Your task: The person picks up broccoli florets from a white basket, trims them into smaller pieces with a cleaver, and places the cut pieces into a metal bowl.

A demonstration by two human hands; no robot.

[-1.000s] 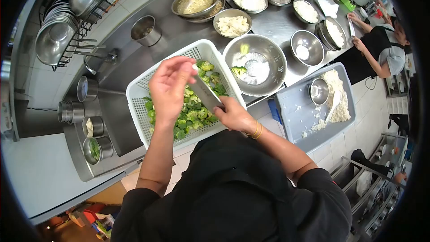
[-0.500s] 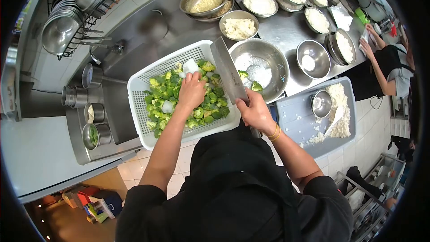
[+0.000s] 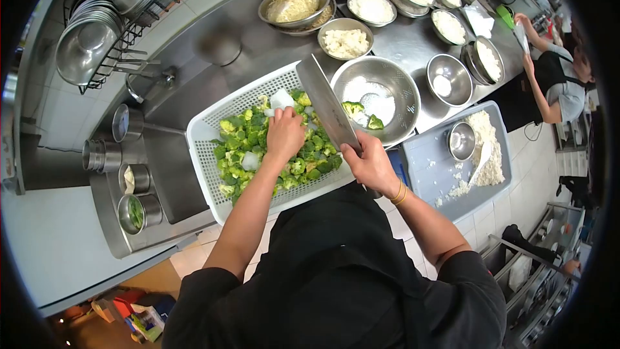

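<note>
My left hand reaches into a white perforated basket, its stretched fingers resting on cut broccoli florets. Its fingertips are beside a clear white ice chunk; a second ice chunk sits near the wrist. My right hand is closed round a cleaver, whose broad blade slants up over the basket's right rim. Just right of the blade stands a steel colander bowl with a few broccoli florets inside.
Several steel bowls of white food line the back counter. A grey tub with white crumbs and a small bowl is at right. A co-worker stands far right. A sink and pots are at left.
The view has shifted slightly, so the basket appears a little lower and to the right. My left hand stays among the florets, and the cleaver remains in my right hand.
</note>
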